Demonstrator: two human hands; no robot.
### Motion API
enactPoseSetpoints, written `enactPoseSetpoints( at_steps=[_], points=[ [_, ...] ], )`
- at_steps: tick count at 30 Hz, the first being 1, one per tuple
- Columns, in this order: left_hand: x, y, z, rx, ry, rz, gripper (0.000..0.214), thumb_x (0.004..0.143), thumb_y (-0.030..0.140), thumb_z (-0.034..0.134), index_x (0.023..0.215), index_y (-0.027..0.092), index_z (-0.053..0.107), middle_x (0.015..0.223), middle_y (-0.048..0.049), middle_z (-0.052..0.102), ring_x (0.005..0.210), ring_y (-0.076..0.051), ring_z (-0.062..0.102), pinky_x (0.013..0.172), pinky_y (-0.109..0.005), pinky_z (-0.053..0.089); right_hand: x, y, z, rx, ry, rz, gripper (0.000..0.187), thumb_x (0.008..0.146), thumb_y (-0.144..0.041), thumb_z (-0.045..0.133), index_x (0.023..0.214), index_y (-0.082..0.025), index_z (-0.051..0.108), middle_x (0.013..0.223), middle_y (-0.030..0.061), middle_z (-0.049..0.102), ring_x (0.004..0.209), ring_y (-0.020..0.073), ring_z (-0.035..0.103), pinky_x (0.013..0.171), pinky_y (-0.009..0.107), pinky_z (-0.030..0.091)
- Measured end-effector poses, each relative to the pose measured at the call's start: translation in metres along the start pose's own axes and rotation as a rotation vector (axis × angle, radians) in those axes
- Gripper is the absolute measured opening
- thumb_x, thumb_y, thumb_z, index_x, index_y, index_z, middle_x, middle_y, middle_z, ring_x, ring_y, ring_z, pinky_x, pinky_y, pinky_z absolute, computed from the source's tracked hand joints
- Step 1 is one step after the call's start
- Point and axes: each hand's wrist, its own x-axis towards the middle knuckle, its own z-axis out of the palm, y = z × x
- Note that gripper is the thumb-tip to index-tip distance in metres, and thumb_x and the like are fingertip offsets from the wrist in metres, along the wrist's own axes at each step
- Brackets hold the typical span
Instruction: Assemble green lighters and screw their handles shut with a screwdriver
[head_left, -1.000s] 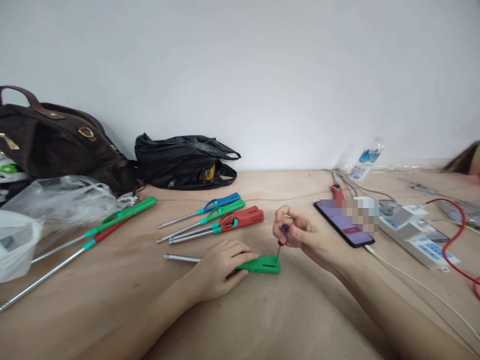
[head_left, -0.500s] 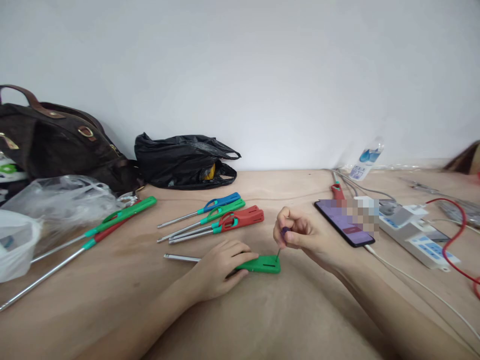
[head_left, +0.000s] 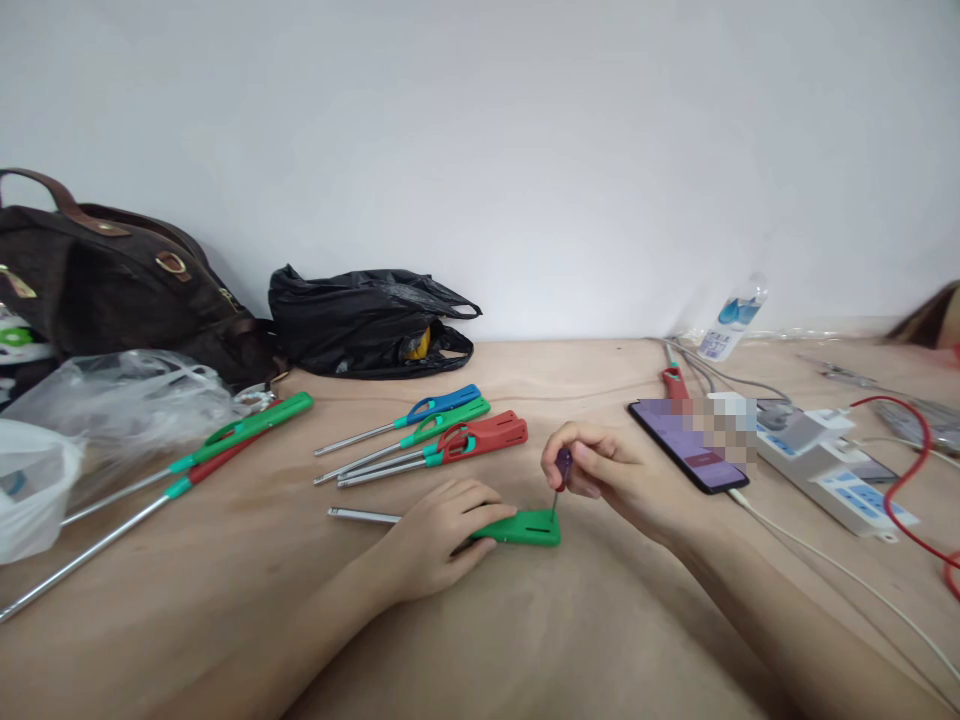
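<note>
A green long-nosed gas lighter (head_left: 536, 528) lies flat on the table, its metal tube pointing left. My left hand (head_left: 450, 535) grips it around the middle, covering the trigger part. In the fingers of my right hand (head_left: 600, 462) is a small screwdriver (head_left: 564, 466) with a dark purple and red handle. Its thin shaft stands nearly upright, the tip at the right end of the green handle. Beyond my hands lie a blue lighter (head_left: 450, 400), another green lighter (head_left: 472, 410) and red lighters (head_left: 499, 432), side by side.
To the left are a second group of lighters (head_left: 259, 420), clear plastic bags (head_left: 142, 395) and a brown bag (head_left: 135, 290). A black plastic bag (head_left: 352, 320) rests by the wall. On the right are a phone (head_left: 675, 440), a power strip (head_left: 847, 495), cables and a bottle (head_left: 735, 315).
The fingers of my right hand have shifted around the screwdriver handle, showing more of it; the tip stays on the lighter. My left hand and the lighter have not visibly moved.
</note>
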Motion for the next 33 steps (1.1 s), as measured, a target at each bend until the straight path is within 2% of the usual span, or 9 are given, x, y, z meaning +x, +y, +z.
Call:
enactPoseSetpoints(
  at_steps=[5, 7, 11, 15, 17, 21, 26, 31, 33],
  points=[
    [0.0000, -0.0001, 0.0000, 0.003, -0.012, -0.002, 0.033, 0.090, 0.017, 0.048, 0.121, 0.022, 0.058, 0.112, -0.0082, 0.063, 0.101, -0.023, 0.058, 0.088, -0.038, 0.047, 0.0010, -0.0008, 0.0015, 0.045, 0.015, -0.014, 0.029, 0.081, -0.042, 0.072, 0.086, -0.021, 0.053, 0.072, -0.0007, 0.059, 0.063, 0.0116, 0.046, 0.055, 0.026, 0.026],
    [0.0001, -0.0001, -0.0001, 0.004, -0.003, 0.000, 0.033, 0.090, 0.017, 0.049, 0.121, 0.022, 0.058, 0.111, -0.0078, 0.063, 0.101, -0.023, 0.058, 0.088, -0.038, 0.047, 0.0010, -0.0014, 0.0017, 0.022, 0.019, 0.004, 0.025, 0.087, -0.041, 0.065, 0.087, -0.019, 0.056, 0.077, 0.0021, 0.061, 0.058, 0.0102, 0.041, 0.052, 0.026, 0.023],
    [-0.0001, -0.0001, 0.0001, 0.009, 0.011, -0.001, 0.033, 0.089, 0.017, 0.049, 0.121, 0.022, 0.059, 0.111, -0.0076, 0.063, 0.101, -0.023, 0.058, 0.088, -0.037, 0.047, 0.0007, -0.0012, 0.0011, 0.013, 0.029, -0.006, 0.035, 0.094, -0.050, 0.050, 0.092, -0.017, 0.060, 0.074, 0.0008, 0.056, 0.052, 0.0089, 0.028, 0.051, 0.028, 0.020],
    [-0.0004, -0.0006, 0.0005, 0.009, 0.004, 0.002, 0.033, 0.090, 0.017, 0.049, 0.121, 0.022, 0.058, 0.112, -0.0078, 0.063, 0.101, -0.023, 0.058, 0.088, -0.037, 0.047, 0.0003, -0.0010, 0.0003, 0.025, 0.012, -0.019, 0.026, 0.088, -0.044, 0.064, 0.091, -0.021, 0.051, 0.072, -0.0013, 0.056, 0.056, 0.0103, 0.033, 0.053, 0.027, 0.020],
    [-0.0003, -0.0008, 0.0006, 0.000, 0.003, 0.001, 0.033, 0.089, 0.017, 0.049, 0.121, 0.022, 0.058, 0.112, -0.0076, 0.063, 0.101, -0.023, 0.058, 0.089, -0.037, 0.047, 0.0000, -0.0011, 0.0002, 0.008, 0.014, -0.013, 0.022, 0.092, -0.040, 0.058, 0.090, -0.019, 0.054, 0.078, 0.0016, 0.060, 0.055, 0.0097, 0.033, 0.053, 0.028, 0.021],
    [0.0000, -0.0002, 0.0000, -0.003, 0.010, -0.002, 0.033, 0.089, 0.017, 0.049, 0.121, 0.022, 0.058, 0.111, -0.0078, 0.063, 0.101, -0.023, 0.058, 0.089, -0.037, 0.047, -0.0004, -0.0012, 0.0005, -0.016, 0.032, -0.033, 0.034, 0.098, -0.047, 0.043, 0.093, -0.016, 0.059, 0.074, 0.0012, 0.056, 0.053, 0.0094, 0.029, 0.053, 0.028, 0.020],
    [0.0005, 0.0002, -0.0009, 0.004, 0.002, 0.007, 0.032, 0.090, 0.018, 0.048, 0.121, 0.023, 0.058, 0.110, -0.0079, 0.063, 0.100, -0.023, 0.059, 0.087, -0.037, 0.048, 0.0001, -0.0034, 0.0006, -0.021, 0.030, -0.040, 0.021, 0.091, -0.040, 0.060, 0.089, -0.020, 0.052, 0.075, 0.0002, 0.059, 0.057, 0.0108, 0.037, 0.053, 0.027, 0.022],
    [0.0006, 0.0003, -0.0012, 0.002, 0.015, 0.005, 0.032, 0.090, 0.018, 0.048, 0.120, 0.023, 0.059, 0.110, -0.0080, 0.063, 0.101, -0.023, 0.059, 0.089, -0.037, 0.048, -0.0003, -0.0033, 0.0015, -0.065, 0.106, -0.037, 0.039, 0.096, -0.052, 0.044, 0.088, -0.017, 0.059, 0.074, 0.0018, 0.056, 0.056, 0.0115, 0.036, 0.054, 0.028, 0.026],
    [0.0005, 0.0006, -0.0015, 0.004, 0.011, 0.003, 0.032, 0.090, 0.018, 0.048, 0.120, 0.022, 0.059, 0.111, -0.0081, 0.063, 0.101, -0.023, 0.059, 0.088, -0.037, 0.048, 0.0000, -0.0031, 0.0028, -0.059, 0.135, -0.057, 0.037, 0.091, -0.056, 0.052, 0.090, -0.020, 0.056, 0.069, -0.0012, 0.052, 0.058, 0.0126, 0.039, 0.055, 0.028, 0.028]
  ],
)
